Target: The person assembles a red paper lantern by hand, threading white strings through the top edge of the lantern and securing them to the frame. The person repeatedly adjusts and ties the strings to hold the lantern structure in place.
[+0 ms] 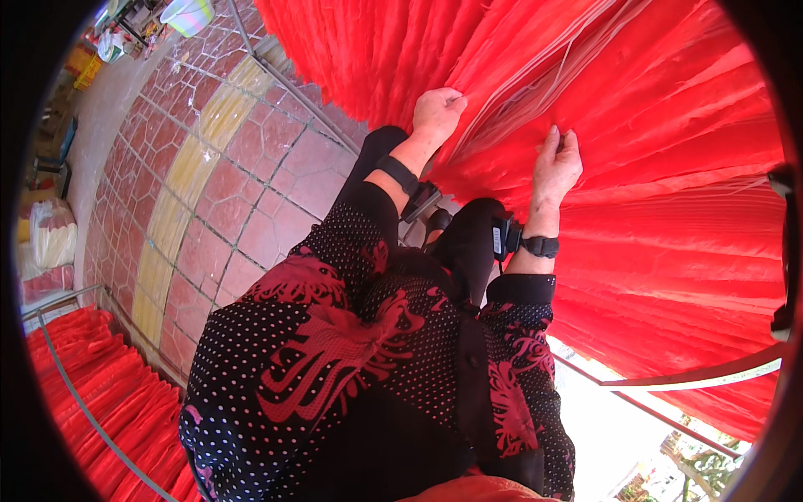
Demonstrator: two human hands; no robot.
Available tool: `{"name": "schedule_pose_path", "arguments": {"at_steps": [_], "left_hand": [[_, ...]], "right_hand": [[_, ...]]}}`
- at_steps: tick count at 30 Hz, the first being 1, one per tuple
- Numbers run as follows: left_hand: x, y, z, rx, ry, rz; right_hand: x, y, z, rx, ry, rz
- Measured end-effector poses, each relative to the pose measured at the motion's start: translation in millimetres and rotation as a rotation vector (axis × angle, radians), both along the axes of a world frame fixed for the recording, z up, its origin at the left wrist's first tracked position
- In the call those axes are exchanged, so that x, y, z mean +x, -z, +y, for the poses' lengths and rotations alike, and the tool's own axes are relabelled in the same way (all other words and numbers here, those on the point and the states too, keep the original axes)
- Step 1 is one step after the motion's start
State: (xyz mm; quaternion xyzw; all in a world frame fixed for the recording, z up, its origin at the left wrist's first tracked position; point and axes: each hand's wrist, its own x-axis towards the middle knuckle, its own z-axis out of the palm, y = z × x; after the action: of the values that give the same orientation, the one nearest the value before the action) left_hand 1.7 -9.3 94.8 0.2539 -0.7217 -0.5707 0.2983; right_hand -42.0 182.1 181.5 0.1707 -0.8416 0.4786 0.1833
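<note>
A broad mass of thin, bright red pleated sheets [636, 125] spreads in front of me. Fine white strings [535, 84] run through a parted fold between my hands. My left hand [438, 115] is closed in a pinch against the sheets at the left of that fold; whatever its fingertips hold is too small to make out. To the right, my right hand [558, 166] rests close over the red layers, thumb and fingers slightly curled with a gap between the tips. No object shows in it. Both wrists wear black bands.
A thin metal bar [288, 79] runs along the left of the sheets, and a curved rail [694, 381] passes beneath them at the right. More red pleated material [109, 402] lies behind a bar at lower left. A light-coloured bucket [187, 15] stands on the tiled floor [226, 184].
</note>
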Motion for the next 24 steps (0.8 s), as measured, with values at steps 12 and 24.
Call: {"name": "schedule_pose_path", "arguments": {"at_steps": [12,24], "left_hand": [[-17,-147,38,-0.443,-0.054,0.656],[-46,-152,29,-1.057,-0.079,0.414]], "right_hand": [[1,-4,-4,0.149,0.016,0.042],[6,-10,4,0.144,0.042,0.046]]}}
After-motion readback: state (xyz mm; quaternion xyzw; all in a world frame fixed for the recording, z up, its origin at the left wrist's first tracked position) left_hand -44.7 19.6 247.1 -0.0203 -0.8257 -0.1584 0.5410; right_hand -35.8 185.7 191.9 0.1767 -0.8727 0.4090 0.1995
